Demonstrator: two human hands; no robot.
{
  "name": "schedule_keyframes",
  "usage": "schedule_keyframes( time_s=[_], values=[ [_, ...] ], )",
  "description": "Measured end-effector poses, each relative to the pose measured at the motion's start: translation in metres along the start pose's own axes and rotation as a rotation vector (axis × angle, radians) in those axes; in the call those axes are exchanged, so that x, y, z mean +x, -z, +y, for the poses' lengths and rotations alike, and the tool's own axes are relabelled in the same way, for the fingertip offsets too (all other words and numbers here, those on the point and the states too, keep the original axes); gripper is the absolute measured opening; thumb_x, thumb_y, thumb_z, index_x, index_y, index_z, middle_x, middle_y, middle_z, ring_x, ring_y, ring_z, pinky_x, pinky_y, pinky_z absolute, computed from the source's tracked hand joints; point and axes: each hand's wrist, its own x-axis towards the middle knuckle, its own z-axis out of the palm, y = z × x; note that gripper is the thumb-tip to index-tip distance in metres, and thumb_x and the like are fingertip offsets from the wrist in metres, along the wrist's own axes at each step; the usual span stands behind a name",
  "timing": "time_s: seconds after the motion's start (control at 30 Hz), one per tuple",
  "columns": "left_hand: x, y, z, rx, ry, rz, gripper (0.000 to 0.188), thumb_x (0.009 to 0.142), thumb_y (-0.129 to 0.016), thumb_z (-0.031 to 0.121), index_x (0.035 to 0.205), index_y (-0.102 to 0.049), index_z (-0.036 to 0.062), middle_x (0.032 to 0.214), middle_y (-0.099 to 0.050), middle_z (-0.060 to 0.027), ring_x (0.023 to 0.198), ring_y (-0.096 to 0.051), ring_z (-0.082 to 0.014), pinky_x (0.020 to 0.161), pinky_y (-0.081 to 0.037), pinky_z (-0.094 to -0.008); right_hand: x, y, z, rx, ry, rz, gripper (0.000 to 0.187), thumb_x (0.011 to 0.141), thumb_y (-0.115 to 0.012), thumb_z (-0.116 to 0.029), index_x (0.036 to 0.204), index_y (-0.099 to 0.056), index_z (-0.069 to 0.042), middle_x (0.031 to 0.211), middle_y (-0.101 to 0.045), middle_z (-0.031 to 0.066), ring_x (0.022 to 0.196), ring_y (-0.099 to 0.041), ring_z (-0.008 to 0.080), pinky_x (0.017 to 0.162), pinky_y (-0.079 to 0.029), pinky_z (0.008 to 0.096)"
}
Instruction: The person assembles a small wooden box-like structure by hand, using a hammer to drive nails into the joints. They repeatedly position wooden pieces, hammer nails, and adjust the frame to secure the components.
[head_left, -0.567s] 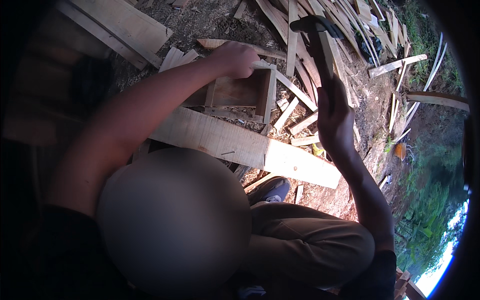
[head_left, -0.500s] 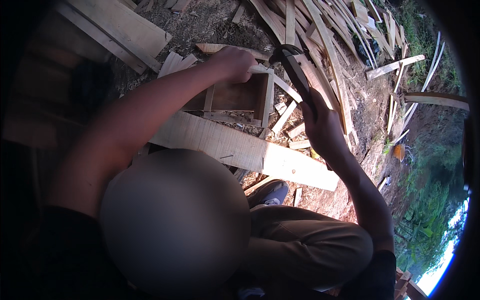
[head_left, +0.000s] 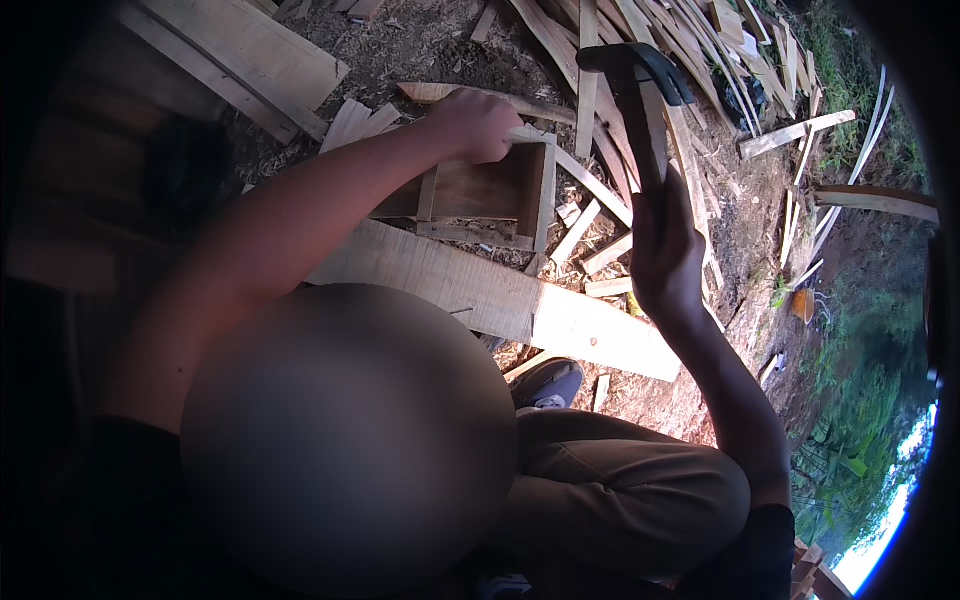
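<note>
My right hand (head_left: 668, 255) is wrapped round the handle of a claw hammer (head_left: 645, 125), which is raised to the right of an open wooden box (head_left: 545, 195). The hammer's dark head is up at the far end, apart from the wood. My left hand (head_left: 477, 125) is closed at the box's far rim, and its fingertips are partly hidden. The box has pale board edges, a dark inside and a crosspiece; my left forearm covers its left part. Nearer to me lies a wide pale plank (head_left: 490, 300), with a nail (head_left: 461, 310) sticking out of it.
Long wood strips (head_left: 690, 60) are heaped at the far right. Wide boards (head_left: 240, 50) lie at the far left. Offcuts (head_left: 578, 230) and shavings cover the ground beside the box. My shoe (head_left: 550, 383) and bent knee are near the plank. A blurred round shape (head_left: 350, 440) hides the lower middle.
My right hand has lifted the hammer up and to the right, away from the box, and its head has turned. My left hand stays at the box's rim.
</note>
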Motion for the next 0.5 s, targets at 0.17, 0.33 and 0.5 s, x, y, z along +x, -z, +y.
schedule_keyframes(
  time_s=[0.17, 0.33, 0.5],
  values=[
    [0.009, 0.004, 0.008, -0.021, -0.011, -0.024, 0.029, 0.08, -0.065, 0.024, 0.105, -0.074, 0.0155, 0.105, -0.07, -0.0137, 0.096, -0.068, -0.036, 0.087, -0.054, -0.0488, 0.003, 0.009, -0.001, -0.061, -0.024, -0.12, 0.033, 0.1, -0.056, -0.013, 0.131, -0.049, -0.004, 0.078, -0.068, 0.0233, 0.068, -0.07, 0.0411, 0.055, -0.051, 0.0473],
    [0.006, 0.003, 0.005, -0.02, 0.063, -0.019, 0.03, 0.079, -0.065, 0.024, 0.106, -0.075, 0.0145, 0.103, -0.072, -0.0143, 0.097, -0.068, -0.0356, 0.09, -0.053, -0.0484, 0.001, 0.004, -0.007, -0.038, -0.128, -0.071, 0.034, 0.101, -0.056, -0.015, 0.133, -0.049, -0.004, 0.079, -0.068, 0.0239, 0.068, -0.07, 0.0422, 0.055, -0.05, 0.0468],
    [0.01, 0.001, 0.008, -0.025, 0.08, -0.024, 0.03, 0.077, -0.063, 0.021, 0.104, -0.075, 0.0158, 0.1, -0.072, -0.0161, 0.097, -0.069, -0.037, 0.09, -0.052, -0.0484, 0.0, 0.009, -0.005, 0.011, -0.247, -0.06, 0.037, 0.102, -0.057, -0.019, 0.134, -0.049, -0.003, 0.082, -0.069, 0.0257, 0.073, -0.071, 0.0418, 0.059, -0.052, 0.0471]
  ],
)
